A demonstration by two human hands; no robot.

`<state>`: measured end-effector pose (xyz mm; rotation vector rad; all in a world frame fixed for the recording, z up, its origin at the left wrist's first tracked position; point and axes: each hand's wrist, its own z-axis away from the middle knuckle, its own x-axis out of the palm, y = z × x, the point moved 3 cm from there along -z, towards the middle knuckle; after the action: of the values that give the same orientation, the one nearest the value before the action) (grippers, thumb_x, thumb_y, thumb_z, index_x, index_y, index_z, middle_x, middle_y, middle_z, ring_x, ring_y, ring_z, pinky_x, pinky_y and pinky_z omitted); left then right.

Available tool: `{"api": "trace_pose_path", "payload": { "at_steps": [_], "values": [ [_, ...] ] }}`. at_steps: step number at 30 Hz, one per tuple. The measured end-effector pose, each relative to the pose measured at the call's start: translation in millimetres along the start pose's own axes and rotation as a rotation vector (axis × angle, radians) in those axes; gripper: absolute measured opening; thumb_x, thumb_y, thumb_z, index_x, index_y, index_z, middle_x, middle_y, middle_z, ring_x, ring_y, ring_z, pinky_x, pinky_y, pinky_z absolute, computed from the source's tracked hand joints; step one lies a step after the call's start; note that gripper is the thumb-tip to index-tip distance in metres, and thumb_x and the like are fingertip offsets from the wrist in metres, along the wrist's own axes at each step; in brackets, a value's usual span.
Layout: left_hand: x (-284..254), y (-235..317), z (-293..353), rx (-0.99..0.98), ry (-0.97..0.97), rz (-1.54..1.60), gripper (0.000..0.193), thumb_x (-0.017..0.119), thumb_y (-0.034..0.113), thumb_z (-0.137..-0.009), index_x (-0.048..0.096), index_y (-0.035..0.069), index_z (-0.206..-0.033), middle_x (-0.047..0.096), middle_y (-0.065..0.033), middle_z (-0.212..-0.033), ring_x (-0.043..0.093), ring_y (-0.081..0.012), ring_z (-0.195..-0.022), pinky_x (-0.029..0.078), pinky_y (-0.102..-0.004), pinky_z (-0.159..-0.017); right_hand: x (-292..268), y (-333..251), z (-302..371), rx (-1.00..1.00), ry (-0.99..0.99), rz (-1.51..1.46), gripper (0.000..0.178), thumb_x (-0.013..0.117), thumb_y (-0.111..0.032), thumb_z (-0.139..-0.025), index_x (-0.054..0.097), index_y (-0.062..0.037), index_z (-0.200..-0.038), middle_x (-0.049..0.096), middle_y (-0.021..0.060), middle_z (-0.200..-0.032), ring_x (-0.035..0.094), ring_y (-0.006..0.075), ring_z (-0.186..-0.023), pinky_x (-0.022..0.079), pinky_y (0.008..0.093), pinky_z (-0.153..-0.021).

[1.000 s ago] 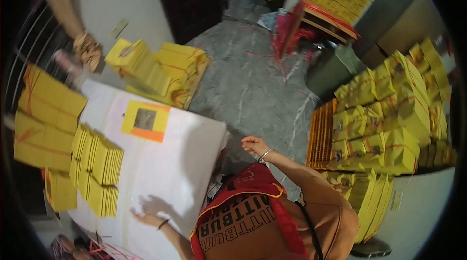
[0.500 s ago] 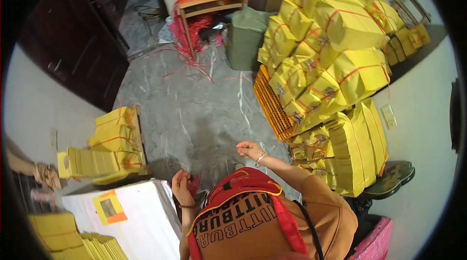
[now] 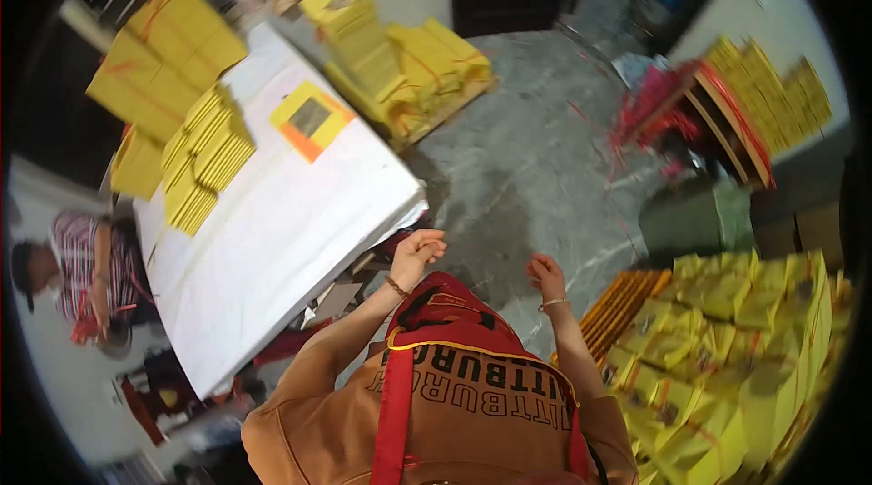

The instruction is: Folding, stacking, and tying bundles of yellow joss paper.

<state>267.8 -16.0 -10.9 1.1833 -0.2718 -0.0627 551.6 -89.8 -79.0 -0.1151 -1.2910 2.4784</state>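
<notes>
My left hand (image 3: 419, 255), with a beaded bracelet at the wrist, is raised beside the near right corner of the white-covered table (image 3: 300, 303). Its fingers are loosely bent and a little apart, and nothing shows in them. My right hand (image 3: 547, 274), wearing a thin bangle, hangs over the grey floor near an orange slatted plastic pallet (image 3: 620, 311). Its fingers are half curled and slightly blurred, also without a visible object. On the table lie a stack of folded yellow paper (image 3: 207, 158) and a yellow-and-orange sheet with a grey square (image 3: 312, 120).
Tied yellow paper bundles (image 3: 727, 367) are heaped at right; more bundles (image 3: 427, 58) sit on a low wooden base beyond the table. A green bin (image 3: 695, 220) and a wooden desk (image 3: 727, 122) with red strings stand at far right. A seated person (image 3: 95, 272) works at left.
My view has swung left, bringing the table and the seated person into sight, while the bundle heap has shifted to the lower right. Both hands still appear to hold nothing.
</notes>
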Motion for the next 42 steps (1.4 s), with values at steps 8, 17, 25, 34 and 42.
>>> {"api": "trace_pose_path", "payload": {
  "at_steps": [8,17,25,34,42],
  "values": [
    [-104.1,-1.0,16.0,0.068,0.469,0.109,0.024,0.044,0.001,-0.086,0.058,0.004,-0.105,0.060,-0.0003,-0.081,0.055,-0.0058,-0.070,0.042,-0.0176,-0.059,149.4,-80.9,-79.7,-0.050,-0.317,0.148,0.022,0.055,-0.022,-0.088,0.057,-0.0121,-0.108,0.061,-0.0014,-0.095,0.057,0.0094,-0.083,0.044,0.0247,-0.069],
    [-166.1,70.7,-64.3,0.585,0.962,-0.921,0.028,0.053,0.002,-0.074,0.060,0.007,-0.101,0.058,-0.0111,-0.096,0.052,-0.0271,-0.092,0.042,-0.0372,-0.079,258.0,-112.0,-146.1,0.021,-0.599,0.356,0.020,0.055,-0.021,-0.088,0.058,-0.0126,-0.106,0.061,-0.0004,-0.095,0.057,0.0091,-0.083,0.045,0.0257,-0.068],
    [-204.3,112.3,-151.4,-0.136,1.300,-1.118,0.057,0.067,0.028,-0.070,0.044,0.015,-0.121,0.043,-0.0132,-0.119,0.045,-0.0338,-0.105,0.043,-0.0482,-0.077,299.6,-176.7,-244.6,0.111,-0.837,0.463,0.022,0.057,-0.019,-0.086,0.058,-0.0124,-0.107,0.062,0.0003,-0.093,0.057,0.0077,-0.083,0.045,0.0227,-0.068],
    [-260.3,106.9,-176.8,-0.371,1.469,-0.515,0.100,0.079,0.012,-0.058,0.019,0.012,-0.138,0.048,-0.0185,-0.114,0.055,-0.0360,-0.097,0.048,-0.0383,-0.082,300.6,-246.9,-344.0,0.166,-0.894,0.625,0.023,0.056,-0.023,-0.087,0.058,-0.0110,-0.107,0.061,0.0023,-0.097,0.057,0.0103,-0.085,0.045,0.0247,-0.070],
    [-288.8,109.6,-206.0,0.018,1.462,-0.230,0.067,0.063,-0.007,-0.069,0.038,0.007,-0.131,0.060,-0.0104,-0.084,0.059,-0.0170,-0.076,0.048,-0.0278,-0.067,362.0,-276.7,-381.6,0.105,-1.025,0.700,0.025,0.053,-0.026,-0.088,0.056,-0.0116,-0.108,0.060,0.0020,-0.098,0.056,0.0110,-0.086,0.045,0.0255,-0.071]
  ]
}}
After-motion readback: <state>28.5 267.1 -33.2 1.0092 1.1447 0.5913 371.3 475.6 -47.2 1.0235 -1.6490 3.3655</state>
